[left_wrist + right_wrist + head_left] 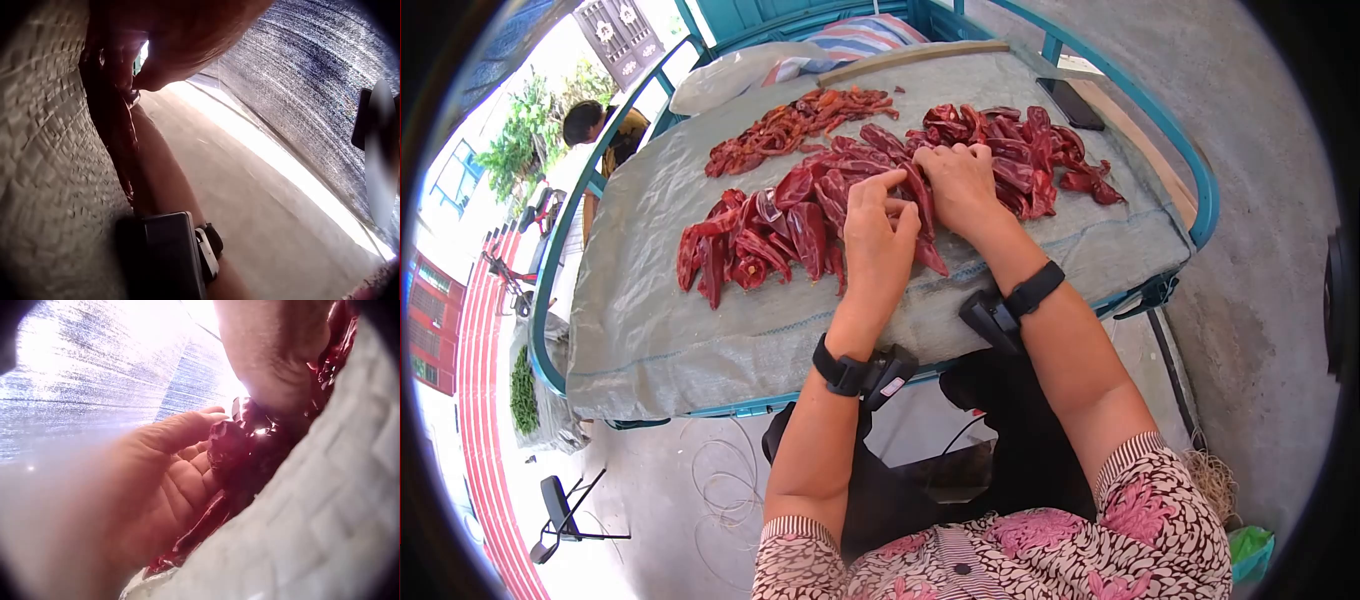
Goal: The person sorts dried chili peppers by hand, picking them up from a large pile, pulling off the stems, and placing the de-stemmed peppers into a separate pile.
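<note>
A heap of wrinkled, glossy dried red peppers [810, 225] lies across a woven sheet [640, 330] on a cart bed. My left hand [878, 235] is at the front of the heap, thumb and fingers bent round a long red pepper [920, 205]. In the right wrist view its palm faces a shrivelled pepper [228, 447] by the thumb. Close beside it, my right hand [962, 188] rests palm down over the peppers, fingers bent into the heap. Its fingertips are hidden, so I cannot tell whether they grip one.
Behind the heap lies a pile of smaller orange-red peppers [800, 125]. A phone [1070, 103] is at the right edge, near the teal cart rail [1140, 95]. White sacks [745, 78] sit at the back left. Beyond the left rail is a person [622, 135].
</note>
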